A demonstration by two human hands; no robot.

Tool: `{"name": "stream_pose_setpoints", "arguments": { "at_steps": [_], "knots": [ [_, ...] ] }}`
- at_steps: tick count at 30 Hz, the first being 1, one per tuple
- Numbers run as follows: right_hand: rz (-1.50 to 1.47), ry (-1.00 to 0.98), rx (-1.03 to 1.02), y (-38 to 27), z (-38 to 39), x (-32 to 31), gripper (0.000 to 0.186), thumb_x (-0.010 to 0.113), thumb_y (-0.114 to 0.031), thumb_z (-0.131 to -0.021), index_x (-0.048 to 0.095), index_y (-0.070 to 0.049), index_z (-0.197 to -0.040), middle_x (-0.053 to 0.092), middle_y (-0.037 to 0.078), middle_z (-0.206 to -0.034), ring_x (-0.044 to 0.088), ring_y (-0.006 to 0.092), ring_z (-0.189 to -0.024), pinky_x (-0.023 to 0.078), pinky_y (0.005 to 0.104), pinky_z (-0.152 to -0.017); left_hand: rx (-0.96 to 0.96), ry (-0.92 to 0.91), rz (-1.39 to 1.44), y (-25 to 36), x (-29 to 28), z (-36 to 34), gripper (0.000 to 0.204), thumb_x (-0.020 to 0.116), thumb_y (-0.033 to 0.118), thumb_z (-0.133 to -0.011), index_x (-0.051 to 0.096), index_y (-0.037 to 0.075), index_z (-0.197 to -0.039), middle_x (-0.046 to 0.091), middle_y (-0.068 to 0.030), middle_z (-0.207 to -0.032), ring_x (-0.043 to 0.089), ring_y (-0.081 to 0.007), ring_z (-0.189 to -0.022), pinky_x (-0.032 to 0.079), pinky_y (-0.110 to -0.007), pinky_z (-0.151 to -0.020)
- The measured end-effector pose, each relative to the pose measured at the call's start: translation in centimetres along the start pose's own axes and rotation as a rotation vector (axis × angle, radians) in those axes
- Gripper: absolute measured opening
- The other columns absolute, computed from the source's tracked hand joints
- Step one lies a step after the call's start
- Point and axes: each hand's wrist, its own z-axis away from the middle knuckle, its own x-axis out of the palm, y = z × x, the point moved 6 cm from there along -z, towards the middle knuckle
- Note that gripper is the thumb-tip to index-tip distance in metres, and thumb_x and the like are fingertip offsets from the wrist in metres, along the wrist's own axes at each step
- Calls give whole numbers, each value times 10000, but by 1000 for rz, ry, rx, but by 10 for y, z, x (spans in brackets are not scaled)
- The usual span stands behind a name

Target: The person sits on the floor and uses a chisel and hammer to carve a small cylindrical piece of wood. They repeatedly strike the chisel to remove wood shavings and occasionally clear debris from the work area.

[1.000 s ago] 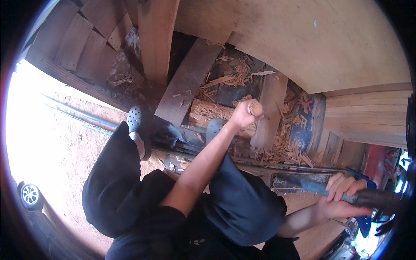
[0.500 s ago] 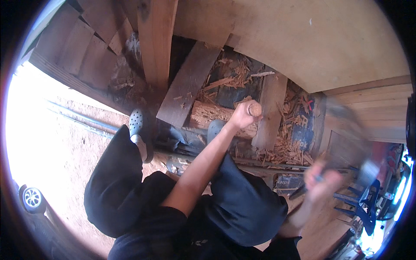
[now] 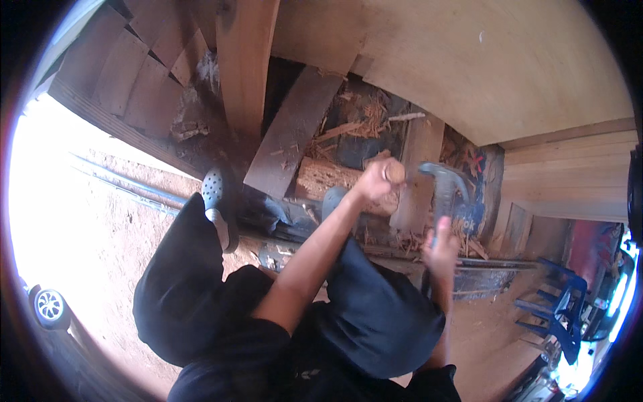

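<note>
My left hand [image 3: 376,182] is closed around an upright wooden handle, whose round butt end [image 3: 395,173] faces up; whatever lies below the fist is hidden. Beneath it lies a log [image 3: 326,178] with a rough, chipped surface. My right hand [image 3: 442,252] grips a claw hammer [image 3: 443,191] by its handle. The hammer head is up beside the left fist, just right of the wooden butt and apart from it, slightly blurred by motion.
Wood chips [image 3: 367,124] are strewn around the log, between a dark plank [image 3: 293,134] and a lighter board [image 3: 418,177]. A wooden post [image 3: 244,67] and a large panel [image 3: 495,60] stand beyond. My shoe [image 3: 213,191] is at left; a blue plastic chair [image 3: 559,305] is at right.
My right hand has swung the hammer from the far right inward to beside the left fist. The left hand holds the wooden handle in nearly the same place.
</note>
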Motion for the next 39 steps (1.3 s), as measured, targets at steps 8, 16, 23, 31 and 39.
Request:
{"name": "stream_pose_setpoints", "arguments": {
  "at_steps": [8,16,23,31,39],
  "knots": [
    [-931,-259,-784,-124,76,-134,661,341,-758,-813,457,-109,-770,461,2,-534,420,113,-420,328,259,-420,-33,7,-8,1,0,3,294,787,152,-643,588,24,-818,613,-86,-810,570,-181,-756,463,-317,-711],
    [-283,-82,-929,-74,36,6,560,460,-597,-816,588,-59,-901,570,52,-630,545,180,-565,424,343,-561,2,12,46,-7,5,3,274,755,112,-653,603,28,-865,639,-90,-825,598,-187,-770,471,-317,-731],
    [-111,44,-339,-49,33,-46,453,466,-423,-941,496,-80,-647,456,-14,-507,413,78,-403,289,215,-364,-38,16,14,-8,5,5,290,749,99,-655,603,22,-893,646,-102,-828,617,-200,-803,474,-317,-748],
    [-918,-236,-1255,-145,91,-92,693,412,-804,-737,408,-111,-716,425,-13,-516,412,114,-421,367,304,-518,-62,2,37,-3,3,6,311,751,120,-647,608,16,-904,650,-136,-867,629,-267,-830,474,-330,-748],
    [108,-38,-2,8,7,-1,529,436,-529,-917,506,-86,-637,442,1,-505,434,127,-445,341,285,-429,-23,-34,31,-7,7,10,322,756,135,-649,612,16,-912,658,-126,-896,634,-248,-868,479,-322,-782]
  ]
}}
